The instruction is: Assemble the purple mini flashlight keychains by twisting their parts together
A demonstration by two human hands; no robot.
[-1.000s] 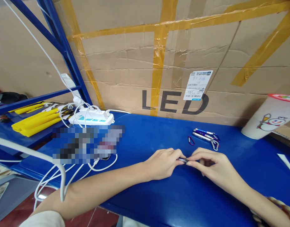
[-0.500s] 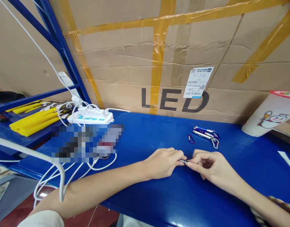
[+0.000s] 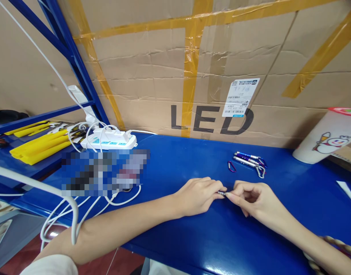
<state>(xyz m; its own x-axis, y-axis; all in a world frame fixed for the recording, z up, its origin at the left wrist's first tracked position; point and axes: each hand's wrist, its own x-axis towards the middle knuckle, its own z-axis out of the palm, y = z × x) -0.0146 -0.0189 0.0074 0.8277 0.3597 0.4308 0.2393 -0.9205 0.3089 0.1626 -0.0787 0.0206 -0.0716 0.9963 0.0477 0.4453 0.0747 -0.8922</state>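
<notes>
Over the blue table (image 3: 175, 160), my left hand (image 3: 200, 196) pinches a small dark and silvery piece (image 3: 221, 193) between thumb and fingertips. My right hand (image 3: 251, 196) is closed at the other end of that piece, thumb and forefinger pressed together; whatever is inside its fingers is too small to name. Behind the right hand lie several slim metal pens, blue (image 3: 246, 155) and silver (image 3: 244, 162), with carabiner clips. A separate purple carabiner (image 3: 231, 167) rests just left of them.
A large cardboard box (image 3: 152, 88) stands behind the table. At the right is a white cup (image 3: 324, 137). To the left are a white power strip (image 3: 109, 139), loose white cables (image 3: 124, 204), a blurred patch and yellow-handled tools (image 3: 42, 147) on a blue shelf.
Both hands hold nearly the same pose, with the small piece slightly less visible between them. The view has shifted very slightly.
</notes>
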